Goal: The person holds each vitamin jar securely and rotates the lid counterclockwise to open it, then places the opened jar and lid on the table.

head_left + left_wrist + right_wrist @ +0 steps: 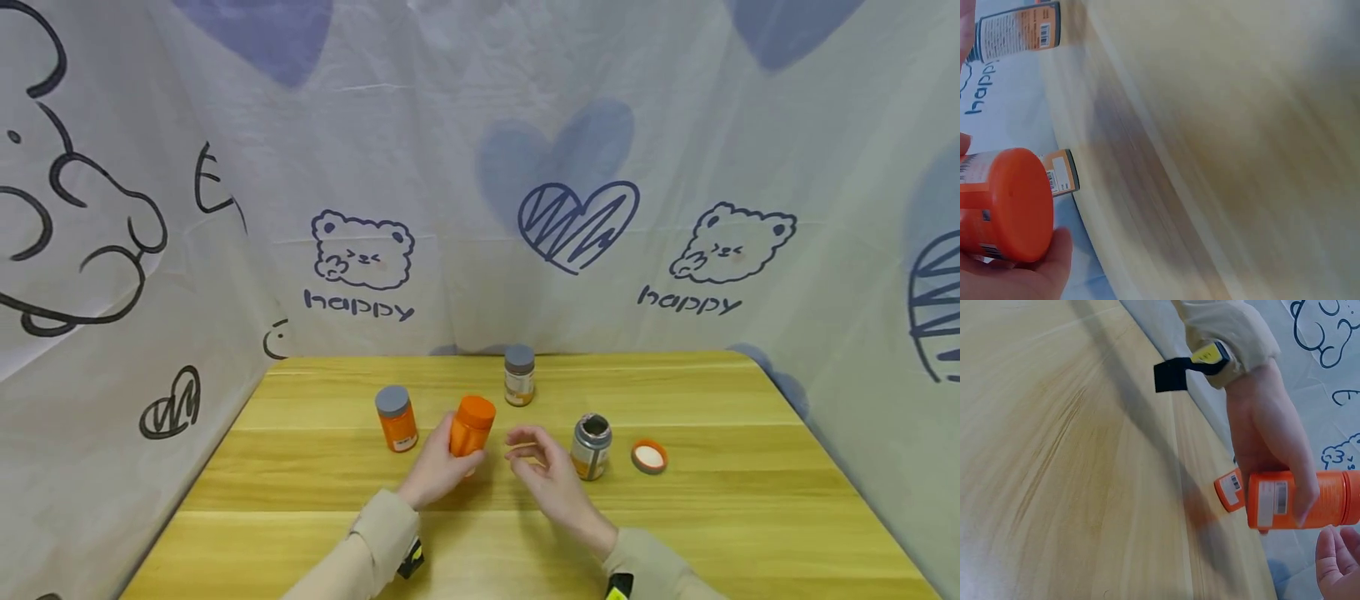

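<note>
1. The orange cylindrical plastic bottle was in the left hand, above the yellow-brown wood-grain table.
2. To its left stood the grey-capped orange cylindrical bottle.
3. Behind it and to its right, near the table's far edge, stood the grey-capped, grey-and-orange cylindrical jar.
4. The right hand was between the held bottle and the uncapped grey-and-orange cylindrical jar.
5. Just right of the uncapped jar lay the round orange-rimmed lid.
6. Pale printed cloth hung behind the table.
</note>
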Demonstrator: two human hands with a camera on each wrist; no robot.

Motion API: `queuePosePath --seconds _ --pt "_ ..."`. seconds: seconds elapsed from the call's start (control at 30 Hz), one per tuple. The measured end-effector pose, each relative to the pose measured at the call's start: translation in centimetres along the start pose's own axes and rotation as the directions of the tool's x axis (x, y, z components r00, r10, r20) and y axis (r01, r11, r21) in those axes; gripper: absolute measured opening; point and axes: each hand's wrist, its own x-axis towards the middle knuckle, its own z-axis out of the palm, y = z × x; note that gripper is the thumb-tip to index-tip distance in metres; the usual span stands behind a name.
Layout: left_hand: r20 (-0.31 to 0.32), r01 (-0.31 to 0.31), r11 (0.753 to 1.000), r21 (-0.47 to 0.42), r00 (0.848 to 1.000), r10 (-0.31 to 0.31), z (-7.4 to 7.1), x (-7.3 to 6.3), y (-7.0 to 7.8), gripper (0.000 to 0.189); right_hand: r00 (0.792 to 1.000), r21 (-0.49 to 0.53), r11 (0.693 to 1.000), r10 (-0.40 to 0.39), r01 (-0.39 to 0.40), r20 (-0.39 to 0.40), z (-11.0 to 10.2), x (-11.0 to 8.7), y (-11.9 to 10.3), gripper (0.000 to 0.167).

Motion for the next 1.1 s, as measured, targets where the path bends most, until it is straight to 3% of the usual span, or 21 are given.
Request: queuePosePath --seconds 0.3,0.47,0.77,0.9,1.1 --pt "0.112 -0.124 0.981 0.151 0.988 0.108 -0.6 -1.9 1.0 0.046 0.999 -0.017 1.000 0.013 -0.014 -0.037 0.6 0.4 -0.3 0.028" --pt "0.128 -0.187 0.949 0.255 0.979 0.158 -0.6 -2.6 1.3 0.050 1.000 -0.070 0.997 0.023 -0.024 -0.018 1.1 0.7 -0.3 0.027" --pt "0.056 -0.243 0.819 0.520 0.966 0.252 0.0 -3.6 1.6 0.050 0.997 -0.170 0.983 0.067 -0.070 -0.026 1.5 0.8 -0.5 0.026" --pt "0.015 -0.236 0.772 0.590 0.959 0.282 0.1 -4.1 1.7 0.051 0.997 -0.190 0.979 0.078 -0.079 -0.014 1.6 1.0 -0.5 0.026" --pt "0.001 -0.241 0.681 0.692 0.943 0.333 0.2 -4.6 1.9 0.056 0.992 -0.242 0.963 0.129 -0.122 0.014 2.1 1.3 -0.7 0.028"
